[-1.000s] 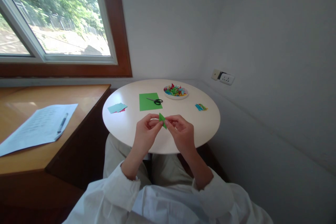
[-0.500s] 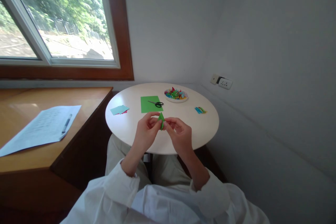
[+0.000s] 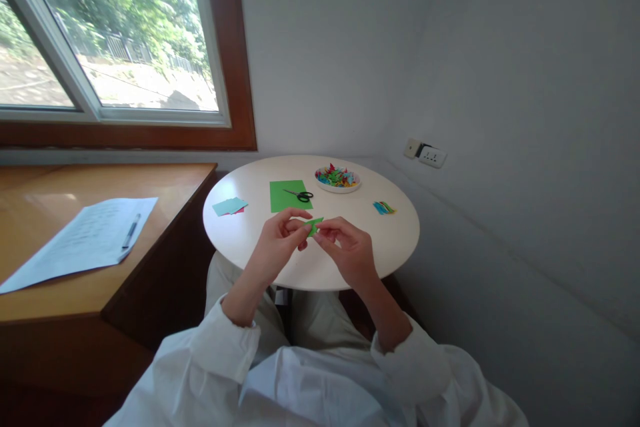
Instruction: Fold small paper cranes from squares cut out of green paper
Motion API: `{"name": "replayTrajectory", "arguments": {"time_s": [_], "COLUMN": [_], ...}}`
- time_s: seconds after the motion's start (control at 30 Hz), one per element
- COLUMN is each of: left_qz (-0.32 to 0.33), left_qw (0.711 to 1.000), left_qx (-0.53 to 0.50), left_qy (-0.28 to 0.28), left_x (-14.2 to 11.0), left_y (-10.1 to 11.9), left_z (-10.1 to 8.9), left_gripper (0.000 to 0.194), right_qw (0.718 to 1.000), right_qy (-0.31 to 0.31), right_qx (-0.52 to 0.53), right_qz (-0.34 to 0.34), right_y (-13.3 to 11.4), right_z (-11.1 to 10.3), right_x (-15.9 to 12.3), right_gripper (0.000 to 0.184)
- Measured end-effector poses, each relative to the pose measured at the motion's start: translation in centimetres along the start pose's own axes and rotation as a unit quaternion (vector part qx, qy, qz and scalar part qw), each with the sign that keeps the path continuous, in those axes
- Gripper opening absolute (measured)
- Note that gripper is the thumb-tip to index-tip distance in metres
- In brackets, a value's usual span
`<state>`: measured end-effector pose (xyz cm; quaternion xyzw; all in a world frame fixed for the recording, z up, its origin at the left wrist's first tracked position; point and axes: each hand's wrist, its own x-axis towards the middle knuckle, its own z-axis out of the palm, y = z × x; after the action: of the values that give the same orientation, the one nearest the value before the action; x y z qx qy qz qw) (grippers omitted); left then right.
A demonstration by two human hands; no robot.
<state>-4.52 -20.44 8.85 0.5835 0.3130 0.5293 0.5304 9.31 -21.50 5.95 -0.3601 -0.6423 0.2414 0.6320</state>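
Note:
A small piece of folded green paper (image 3: 313, 225) is pinched between both hands above the near half of the round white table (image 3: 240, 240). My left hand (image 3: 283, 237) grips its left side with thumb and fingers. On the right side, my right hand (image 3: 346, 245) holds it by thumb and fingertips. The fingers cover part of the paper, so its full shape is hidden. Beyond the hands lies a larger green sheet (image 3: 283, 203), with black-handled scissors (image 3: 303, 197) across its right part.
A white bowl (image 3: 343, 189) of colourful folded paper pieces stands at the back. Light-blue and red paper squares (image 3: 231, 205) lie left, coloured strips (image 3: 384, 207) right. On the wooden desk (image 3: 185, 193) are a written sheet (image 3: 85, 240) and a pen (image 3: 131, 231).
The folded green paper has turned from pointing upright to lying more sideways between the fingers. My right hand has shifted slightly right, and the view has moved a little.

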Motion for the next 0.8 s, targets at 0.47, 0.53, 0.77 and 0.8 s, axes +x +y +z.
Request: {"name": "replayTrajectory", "arguments": {"time_s": [0.47,0.53,0.77,0.8], "left_qz": [-0.014,-0.012,0.026,0.030], "left_qw": [0.993,0.992,0.994,0.994], "left_qx": [0.076,0.084,0.080,0.071], "left_qy": [-0.087,-0.092,-0.076,-0.072], "left_x": [-0.3,-0.4,-0.5,-0.6], "left_y": [1.9,2.0,2.3,2.3], "left_z": [-0.3,-0.3,-0.1,0.0], "left_gripper": [0.017,0.015,0.011,0.011], "right_qw": [0.995,0.995,0.999,0.999], "right_qy": [-0.037,-0.043,-0.021,-0.006], "right_qx": [0.073,0.069,0.039,0.037], "right_qz": [0.060,0.055,0.019,0.014], "right_y": [-0.3,-0.5,-1.2,-1.2], "right_z": [-0.3,-0.4,-0.5,-0.5], "right_x": [0.1,0.1,0.4,0.4], "right_gripper": [0.009,0.009,0.010,0.008]}}
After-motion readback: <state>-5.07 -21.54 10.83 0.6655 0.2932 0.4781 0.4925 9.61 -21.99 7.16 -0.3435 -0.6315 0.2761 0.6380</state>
